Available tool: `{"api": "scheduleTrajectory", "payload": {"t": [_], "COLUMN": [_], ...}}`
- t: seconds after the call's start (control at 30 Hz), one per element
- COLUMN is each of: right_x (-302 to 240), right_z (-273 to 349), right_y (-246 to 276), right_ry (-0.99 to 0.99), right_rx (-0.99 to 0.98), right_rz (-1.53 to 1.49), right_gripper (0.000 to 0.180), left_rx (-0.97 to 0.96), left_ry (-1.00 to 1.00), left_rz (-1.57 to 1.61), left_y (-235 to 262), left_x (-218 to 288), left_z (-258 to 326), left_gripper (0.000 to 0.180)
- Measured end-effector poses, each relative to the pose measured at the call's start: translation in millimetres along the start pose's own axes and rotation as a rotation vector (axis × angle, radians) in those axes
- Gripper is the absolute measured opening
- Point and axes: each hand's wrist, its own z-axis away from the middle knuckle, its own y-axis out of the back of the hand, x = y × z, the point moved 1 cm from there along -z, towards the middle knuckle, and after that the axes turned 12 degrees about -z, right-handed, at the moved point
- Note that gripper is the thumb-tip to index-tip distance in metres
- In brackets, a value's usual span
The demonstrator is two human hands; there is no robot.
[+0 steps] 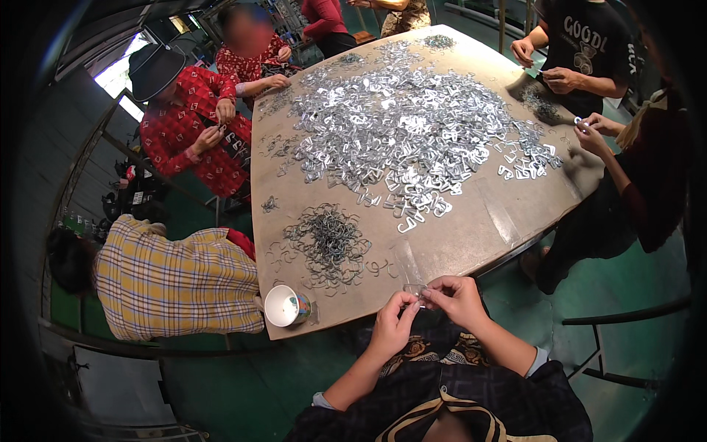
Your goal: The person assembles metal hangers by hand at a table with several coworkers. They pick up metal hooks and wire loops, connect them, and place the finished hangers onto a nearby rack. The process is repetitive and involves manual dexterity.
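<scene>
My left hand (pixel 394 323) and my right hand (pixel 458 300) meet just off the table's near edge. Between them they pinch a small metal piece (pixel 414 289), greyish and thin; the fingertips cover part of it, so its full shape is not clear. Left of my hands on the table lies a tangled pile of dark, curved wire clips (pixel 329 239), with loose ones scattered around it. Farther off, a broad heap of shiny, flat, bent metal pieces (pixel 398 121) covers the middle of the table.
A white paper cup (pixel 282 306) stands at the near-left corner of the brown-topped table (pixel 471 243). Several people work around it, including one in yellow plaid (pixel 177 276) at the left and one in dark clothing (pixel 648 184) at the right. A dark metal rail (pixel 626 313) stands right of me.
</scene>
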Motion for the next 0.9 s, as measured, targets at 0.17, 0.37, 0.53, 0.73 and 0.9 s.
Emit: {"api": "scheduleTrajectory", "payload": {"t": [0.17, 0.37, 0.53, 0.73, 0.9], "right_x": [4.4, 3.0, 3.6, -1.4, -4.5], "right_z": [11.6, 18.2, 23.5, 27.1, 30.2], "right_y": [-8.5, -13.0, -11.5, -10.2, -10.0], "right_ry": [0.217, 0.384, 0.462, 0.496, 0.517], "right_rx": [0.071, 0.102, 0.118, 0.108, 0.092], "right_rz": [0.198, 0.345, 0.353, 0.373, 0.368], "right_gripper": [0.01, 0.008, 0.007, 0.008, 0.008], "left_rx": [0.064, 0.024, -0.183, 0.363, 0.342], "left_ry": [-0.06, -0.079, -0.074, -0.153, -0.127], "left_rz": [-0.12, -0.154, -0.091, -0.768, -0.982], "left_y": [-0.3, 4.6, 33.2, 77.4, 79.5], "left_x": [8.2, 7.4, 0.7, -56.5, -82.8], "left_z": [0.6, 2.7, -11.7, -73.7, -92.3], "left_gripper": [0.007, 0.008, 0.011, 0.011, 0.008]}}
